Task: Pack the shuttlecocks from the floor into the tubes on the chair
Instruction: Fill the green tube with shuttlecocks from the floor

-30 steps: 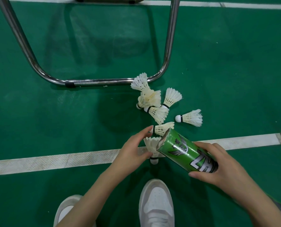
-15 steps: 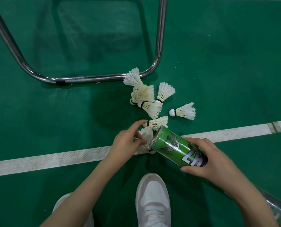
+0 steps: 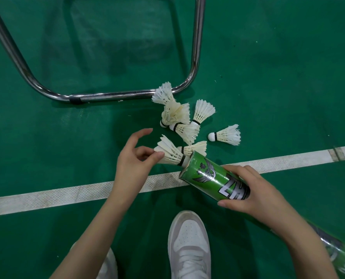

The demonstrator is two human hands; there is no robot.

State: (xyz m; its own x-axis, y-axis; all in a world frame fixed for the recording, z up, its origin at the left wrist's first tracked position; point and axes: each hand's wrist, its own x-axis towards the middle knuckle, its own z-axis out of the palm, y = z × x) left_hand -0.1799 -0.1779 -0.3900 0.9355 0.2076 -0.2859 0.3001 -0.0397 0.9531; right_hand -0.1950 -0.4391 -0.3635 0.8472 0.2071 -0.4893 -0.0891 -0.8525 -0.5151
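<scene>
My right hand (image 3: 254, 196) grips a green shuttlecock tube (image 3: 208, 174), tilted with its open mouth pointing up-left. My left hand (image 3: 135, 160) pinches the feathers of a white shuttlecock (image 3: 168, 153); its cork end sits at the tube's mouth. Several more white shuttlecocks (image 3: 179, 117) lie in a loose pile on the green floor just beyond the tube, and one lies apart to the right (image 3: 226, 135). Another shuttlecock (image 3: 195, 149) lies right behind the tube's mouth.
A chrome chair leg frame (image 3: 111, 96) curves across the floor above the pile, touching the farthest shuttlecock. A white court line (image 3: 67, 195) runs across under my hands. My white shoe (image 3: 188, 244) stands below the tube. The tube's far end (image 3: 344, 256) shows at the lower right.
My left hand has lifted a shuttlecock off the floor line and turned it, bringing its cork to the tube's mouth. The right hand keeps holding the tube.
</scene>
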